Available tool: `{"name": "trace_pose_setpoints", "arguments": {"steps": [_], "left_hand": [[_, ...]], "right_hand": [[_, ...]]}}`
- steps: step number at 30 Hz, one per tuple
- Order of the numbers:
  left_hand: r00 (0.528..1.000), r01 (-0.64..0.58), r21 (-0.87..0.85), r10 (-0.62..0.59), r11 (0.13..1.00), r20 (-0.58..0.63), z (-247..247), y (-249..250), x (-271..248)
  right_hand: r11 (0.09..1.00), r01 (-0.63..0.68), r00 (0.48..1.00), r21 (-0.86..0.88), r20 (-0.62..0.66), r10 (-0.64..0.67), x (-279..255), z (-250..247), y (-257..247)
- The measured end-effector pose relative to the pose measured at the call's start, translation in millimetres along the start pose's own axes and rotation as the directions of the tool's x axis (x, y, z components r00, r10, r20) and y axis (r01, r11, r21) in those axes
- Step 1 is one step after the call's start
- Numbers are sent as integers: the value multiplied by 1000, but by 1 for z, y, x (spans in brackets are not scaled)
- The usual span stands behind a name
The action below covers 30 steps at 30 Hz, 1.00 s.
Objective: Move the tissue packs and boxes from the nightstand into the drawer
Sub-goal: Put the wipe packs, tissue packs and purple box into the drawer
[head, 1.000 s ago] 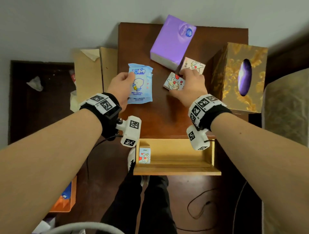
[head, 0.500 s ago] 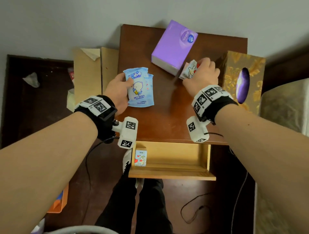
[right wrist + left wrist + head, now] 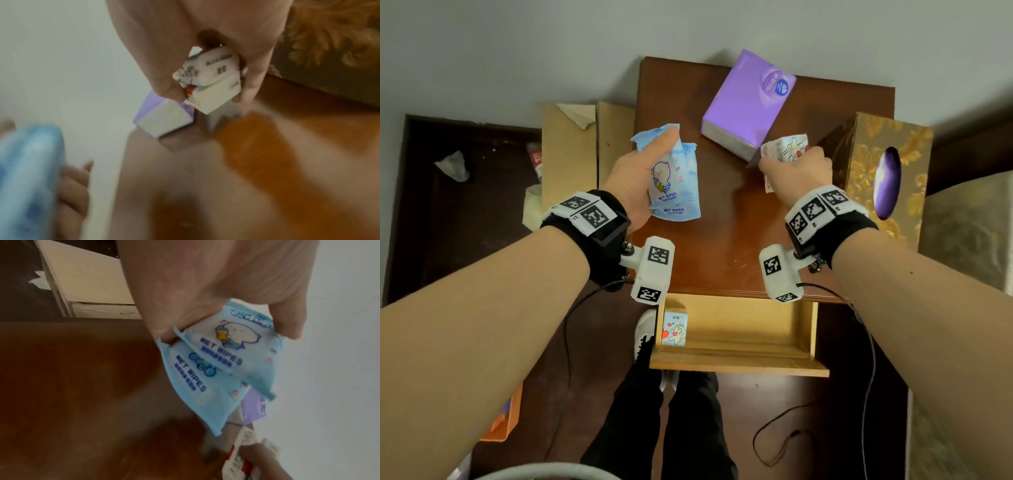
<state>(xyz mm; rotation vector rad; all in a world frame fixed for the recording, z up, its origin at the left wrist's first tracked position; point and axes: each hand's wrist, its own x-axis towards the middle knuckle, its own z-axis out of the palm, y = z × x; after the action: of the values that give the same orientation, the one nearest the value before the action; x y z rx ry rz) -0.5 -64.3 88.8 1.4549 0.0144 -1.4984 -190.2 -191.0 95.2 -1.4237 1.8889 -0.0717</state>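
Note:
My left hand (image 3: 640,171) grips two blue wet-wipe packs (image 3: 676,186) (image 3: 216,368), raised above the left side of the brown nightstand (image 3: 726,246). My right hand (image 3: 796,174) holds two small white cartoon tissue packs (image 3: 786,149) (image 3: 211,81), stacked, just off the nightstand top. A purple tissue pack (image 3: 748,104) (image 3: 164,120) lies at the back. A gold-patterned tissue box (image 3: 880,174) stands at the right edge. The open wooden drawer (image 3: 756,337) below holds one small cartoon tissue pack (image 3: 674,329) at its left end.
Flat cardboard (image 3: 571,147) leans against the wall left of the nightstand. My legs (image 3: 664,421) stand in front of the drawer, with a black cable (image 3: 784,442) on the dark floor. A padded edge (image 3: 969,233) sits on the right.
My left hand lifted the wet-wipe packs off the nightstand. My right hand gathered both small cartoon packs and raised them near the purple pack.

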Motion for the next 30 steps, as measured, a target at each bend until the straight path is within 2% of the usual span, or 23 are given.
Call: {"name": "trace_pose_setpoints", "arguments": {"steps": [1,3,7,13,18,25,27,30], "left_hand": [[1000,-15,0,15,1000,11,2,4,3],[998,-55,-7,55,998,8,6,20,7],[996,-85,-18,86,996,29,22,55,23],[996,-54,108,45,993,81,49,69,51],[990,-48,133,29,990,140,58,67,67],[979,-171,258,135,951,150,62,49,64],[973,-200,288,154,937,174,63,43,56],[967,-232,290,187,928,174,65,36,40]], "right_hand": [[981,-57,998,187,14,55,0,-3,-4],[861,-145,989,487,91,115,1,-11,-14],[697,-210,972,686,222,74,4,-24,-32],[632,-252,963,733,256,86,7,-16,-34],[564,-279,952,777,301,57,12,4,-29],[456,-240,967,857,251,37,3,11,-16],[458,-196,978,867,205,31,-4,5,-16],[558,-81,996,826,82,23,-16,-6,-22]]}}
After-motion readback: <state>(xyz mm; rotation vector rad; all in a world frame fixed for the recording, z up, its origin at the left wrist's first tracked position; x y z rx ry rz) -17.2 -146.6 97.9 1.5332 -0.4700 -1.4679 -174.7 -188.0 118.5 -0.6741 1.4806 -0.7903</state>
